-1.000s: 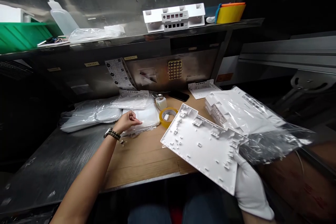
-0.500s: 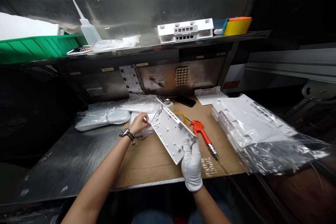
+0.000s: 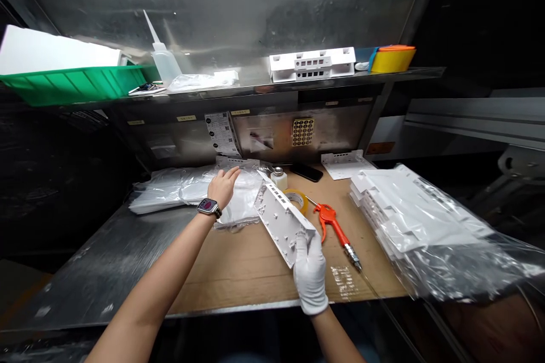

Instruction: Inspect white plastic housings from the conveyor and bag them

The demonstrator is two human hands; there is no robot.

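My right hand (image 3: 310,275), in a white glove, grips a white plastic housing panel (image 3: 279,221) by its near right corner. The panel is tilted above the brown board, its inner face with small posts turned toward me and a row of square cut-outs along its upper edge. My left hand (image 3: 222,186) is bare, a watch on its wrist, its fingers stretched out over clear plastic bags (image 3: 244,195). Whether those fingertips touch the plastic I cannot tell. An orange air blow gun (image 3: 332,224) lies right of the panel, and a roll of yellow tape (image 3: 297,199) sits behind it.
Bagged white panels (image 3: 421,210) are stacked at the right. More plastic bags (image 3: 166,190) lie at the left. A phone (image 3: 306,172), a small bottle (image 3: 279,178) and another white panel (image 3: 344,165) are at the back. Above runs a metal shelf (image 3: 251,88) holding a green bin (image 3: 80,85).
My left hand has left the panel's left edge and moved to the bags, its fingers now extended. My right hand still holds the panel, now turned more edge-on. The view has tilted up slightly.
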